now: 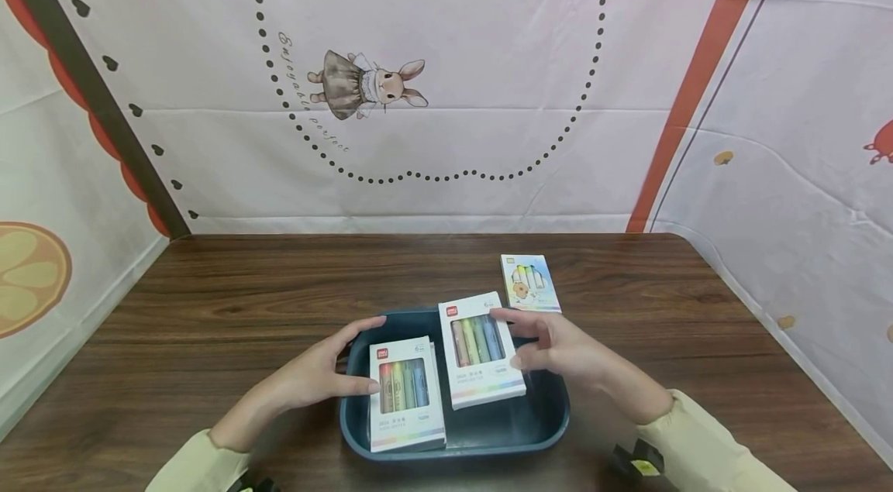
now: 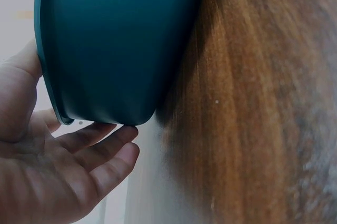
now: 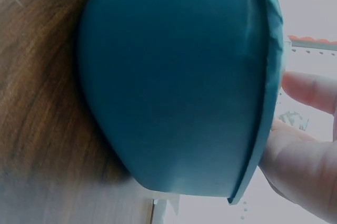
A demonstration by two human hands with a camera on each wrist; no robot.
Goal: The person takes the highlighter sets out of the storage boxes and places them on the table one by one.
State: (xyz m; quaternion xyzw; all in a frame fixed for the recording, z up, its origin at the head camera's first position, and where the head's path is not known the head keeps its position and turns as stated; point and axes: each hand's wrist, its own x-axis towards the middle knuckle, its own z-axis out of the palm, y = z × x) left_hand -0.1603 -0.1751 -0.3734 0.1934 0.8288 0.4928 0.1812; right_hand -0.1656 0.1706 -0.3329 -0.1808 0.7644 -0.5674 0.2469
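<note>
A dark blue-green plastic bin (image 1: 502, 445) sits on the table. In its left part lies a white marker box (image 1: 408, 430), with the edge of another box showing beneath it. My left hand (image 1: 317, 372) holds the bin's left end, thumb over the rim and by the box, fingers round the far corner. In the left wrist view the fingers (image 2: 110, 153) lie against the outer wall. My right hand (image 1: 558, 345) pinches a second white marker box (image 1: 481, 391) by its right edge, tilted over the bin's middle. Coloured markers show through both windows.
Behind the bin, to the right, a smaller white box with a cartoon picture (image 1: 530, 284) lies on the brown wood-grain table (image 1: 279, 275). Printed cloth (image 1: 474, 89) hangs along the back and both sides.
</note>
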